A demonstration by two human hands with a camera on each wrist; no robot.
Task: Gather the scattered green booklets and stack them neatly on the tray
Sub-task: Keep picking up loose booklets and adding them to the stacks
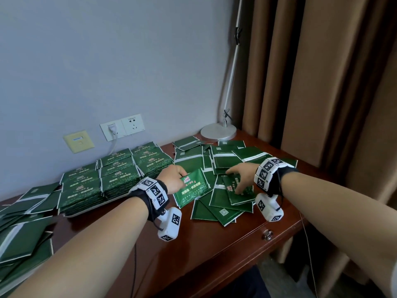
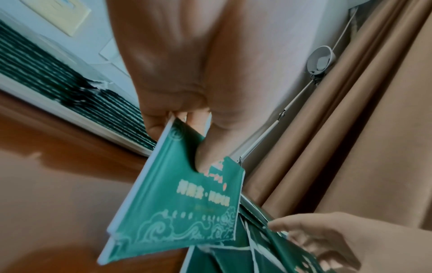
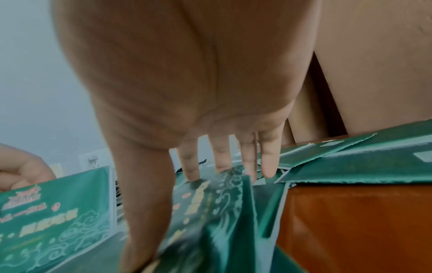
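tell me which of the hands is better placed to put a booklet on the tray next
Left. The left hand already pinches a booklet and is nearer the tray; the right hand is only reaching into the scattered pile.

Bare wooden desk (image 1: 199,239) along the near edge, between the two forearms, open for passage. Blocked on the left by stacked booklets on the tray (image 1: 90,212) and a loose heap (image 1: 19,229). Crowded ahead by scattered booklets (image 1: 217,160), lamp base (image 1: 218,131) and curtain (image 1: 322,82) behind.
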